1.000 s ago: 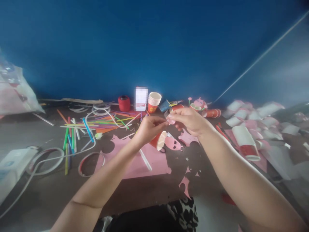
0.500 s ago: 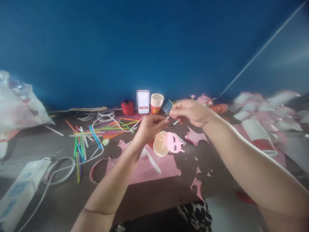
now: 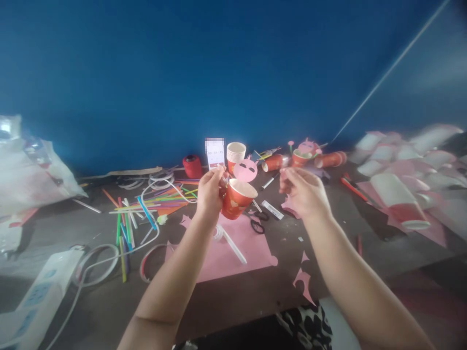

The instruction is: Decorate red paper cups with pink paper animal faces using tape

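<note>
My left hand [image 3: 210, 194] is closed on the left side of a red paper cup [image 3: 236, 203], holding it slightly tilted above the table. A pink paper face with ears and dark eye shapes [image 3: 245, 170] stands up behind the cup's rim. To the right, my right hand [image 3: 305, 190] is apart from the cup, its thumb and fingers pinched together; whatever they hold is too blurred to make out. Under the cup lie a pink paper sheet [image 3: 251, 250], a coil of white strip [image 3: 218, 233] and black-handled scissors [image 3: 257, 227].
Behind the hands stand a phone [image 3: 216, 153], stacked paper cups [image 3: 236, 150] and a red spool [image 3: 192, 166]. Coloured sticks [image 3: 126, 218] and a power strip [image 3: 40, 287] lie left. White-and-red cups [image 3: 401, 199] crowd the right; pink scraps [image 3: 304, 282] lie nearer.
My hands have moved apart, the right one shifting rightward. The cup, formerly tipped with its mouth facing me, is now more upright in my left hand, its paper face at the back. Scissors have come into view.
</note>
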The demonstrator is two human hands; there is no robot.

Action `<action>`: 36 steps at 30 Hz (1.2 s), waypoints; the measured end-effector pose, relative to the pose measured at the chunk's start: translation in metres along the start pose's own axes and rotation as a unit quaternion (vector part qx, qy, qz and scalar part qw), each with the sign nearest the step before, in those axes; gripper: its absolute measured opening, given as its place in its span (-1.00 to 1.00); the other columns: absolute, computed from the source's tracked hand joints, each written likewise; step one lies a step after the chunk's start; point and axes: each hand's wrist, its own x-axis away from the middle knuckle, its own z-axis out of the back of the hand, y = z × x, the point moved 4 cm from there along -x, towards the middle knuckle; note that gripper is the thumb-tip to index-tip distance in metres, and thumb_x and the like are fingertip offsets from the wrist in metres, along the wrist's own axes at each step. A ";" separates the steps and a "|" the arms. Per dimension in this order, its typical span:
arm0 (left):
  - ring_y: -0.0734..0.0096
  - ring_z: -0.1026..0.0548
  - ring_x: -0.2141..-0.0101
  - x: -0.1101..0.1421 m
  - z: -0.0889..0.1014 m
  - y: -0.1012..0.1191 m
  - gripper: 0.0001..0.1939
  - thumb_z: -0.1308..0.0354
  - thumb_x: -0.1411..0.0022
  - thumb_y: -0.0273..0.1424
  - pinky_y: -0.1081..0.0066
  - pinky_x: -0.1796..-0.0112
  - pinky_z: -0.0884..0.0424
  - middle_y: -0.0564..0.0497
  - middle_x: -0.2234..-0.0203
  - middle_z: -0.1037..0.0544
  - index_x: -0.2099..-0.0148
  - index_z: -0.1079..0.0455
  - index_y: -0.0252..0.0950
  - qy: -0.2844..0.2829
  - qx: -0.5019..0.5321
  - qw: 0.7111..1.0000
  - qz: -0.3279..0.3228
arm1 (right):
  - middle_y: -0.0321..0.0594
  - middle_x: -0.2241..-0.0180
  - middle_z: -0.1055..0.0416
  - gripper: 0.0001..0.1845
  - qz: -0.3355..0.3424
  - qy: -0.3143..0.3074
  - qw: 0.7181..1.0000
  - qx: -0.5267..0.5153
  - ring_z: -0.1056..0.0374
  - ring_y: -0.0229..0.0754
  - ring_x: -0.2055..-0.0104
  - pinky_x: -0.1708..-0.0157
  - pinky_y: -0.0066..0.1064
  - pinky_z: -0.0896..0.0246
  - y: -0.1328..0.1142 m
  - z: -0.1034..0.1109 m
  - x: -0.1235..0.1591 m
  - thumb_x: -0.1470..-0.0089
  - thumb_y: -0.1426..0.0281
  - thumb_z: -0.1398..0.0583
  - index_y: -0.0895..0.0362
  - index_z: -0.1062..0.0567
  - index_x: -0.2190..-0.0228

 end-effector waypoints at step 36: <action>0.55 -0.41 0.44 0.007 -0.010 -0.071 -0.66 -0.09 -0.05 -0.50 0.50 0.43 -0.36 -0.05 0.14 -0.39 0.07 -0.30 -0.25 -0.002 -0.330 0.929 -0.166 | -0.45 0.70 -0.29 -0.73 -0.100 0.098 0.967 -0.214 -0.16 -0.44 0.73 0.75 -0.59 -0.04 0.132 -0.007 0.003 0.18 0.24 -0.31 0.16 -0.39 0.54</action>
